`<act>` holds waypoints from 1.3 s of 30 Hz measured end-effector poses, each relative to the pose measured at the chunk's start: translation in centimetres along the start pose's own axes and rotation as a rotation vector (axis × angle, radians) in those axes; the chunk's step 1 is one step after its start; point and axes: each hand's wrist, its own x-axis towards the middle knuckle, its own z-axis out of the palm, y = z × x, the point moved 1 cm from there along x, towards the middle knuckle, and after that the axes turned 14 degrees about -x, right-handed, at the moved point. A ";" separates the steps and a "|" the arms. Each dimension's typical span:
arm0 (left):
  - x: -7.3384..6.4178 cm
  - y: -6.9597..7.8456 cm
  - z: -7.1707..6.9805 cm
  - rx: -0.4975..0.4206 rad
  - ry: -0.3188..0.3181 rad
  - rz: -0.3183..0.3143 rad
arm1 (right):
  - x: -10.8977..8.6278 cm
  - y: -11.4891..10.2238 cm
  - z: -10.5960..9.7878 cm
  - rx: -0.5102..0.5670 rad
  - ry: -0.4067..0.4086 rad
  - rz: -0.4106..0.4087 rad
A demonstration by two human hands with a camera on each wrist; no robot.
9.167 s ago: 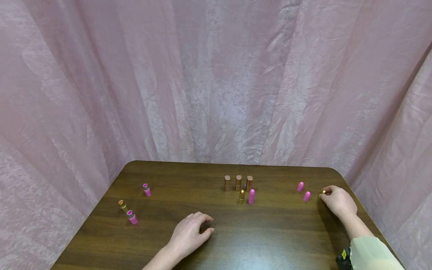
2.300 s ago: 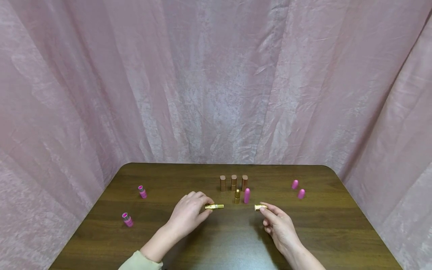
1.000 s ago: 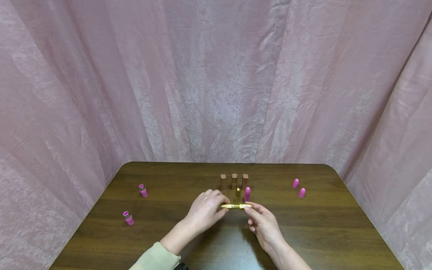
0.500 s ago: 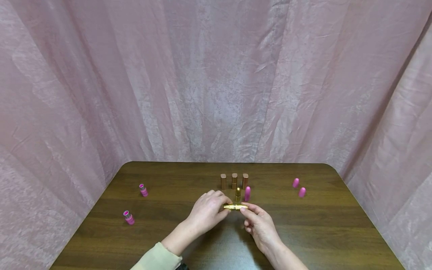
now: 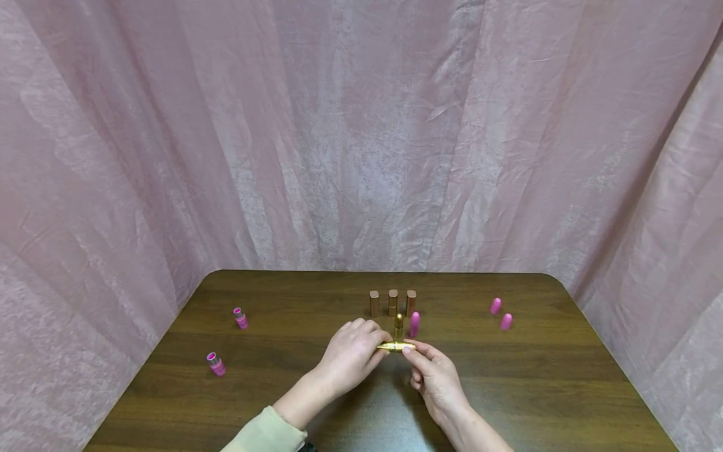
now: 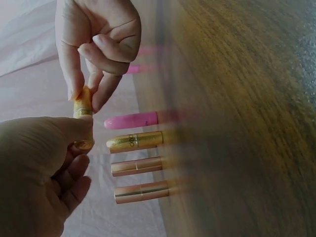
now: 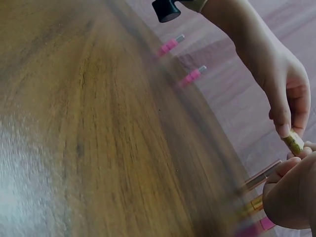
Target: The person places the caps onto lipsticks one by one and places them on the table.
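Observation:
A gold lipstick (image 5: 396, 346) lies level between both hands above the table, its cap meeting its base with no gap showing. My left hand (image 5: 351, 353) pinches the base end between thumb and fingers. At the other end, the thumb and index finger of my right hand (image 5: 439, 376) pinch the cap; its remaining fingers are curled below. The left wrist view shows the lipstick (image 6: 83, 106) partly covered by the left thumb. Just behind the hands stand a capped gold lipstick (image 5: 398, 324) and a capped pink lipstick (image 5: 415, 323).
Three rose-gold lipsticks (image 5: 393, 302) stand in a row farther back. Two uncapped pink lipsticks (image 5: 241, 318) are on the left of the wooden table (image 5: 542, 389). Two pink caps (image 5: 506, 322) stand on the right. Pink curtains (image 5: 361, 138) surround the table.
The right hand brought the gold cap from the right side, and the left hand the gold base from the left. The two parts met end to end, then the lipstick grew shorter.

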 end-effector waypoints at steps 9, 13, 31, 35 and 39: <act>-0.2 0.0 0.2 0.008 0.023 0.023 | -0.2 -0.2 0.0 -0.019 0.004 -0.020; -0.2 -0.1 0.3 0.027 0.026 0.009 | -0.3 -0.2 0.2 -0.045 0.014 -0.034; 0.1 -2.2 1.4 -0.136 -0.053 -0.260 | -0.3 -1.6 -1.2 -0.392 -0.062 -0.103; 0.0 -3.5 1.8 -0.228 -0.033 -0.361 | -0.1 -2.0 -2.8 -0.526 -0.097 -0.162; 0.1 -4.6 2.2 -0.337 -0.033 -0.458 | 0.4 -2.4 -4.5 -0.738 -0.092 -0.278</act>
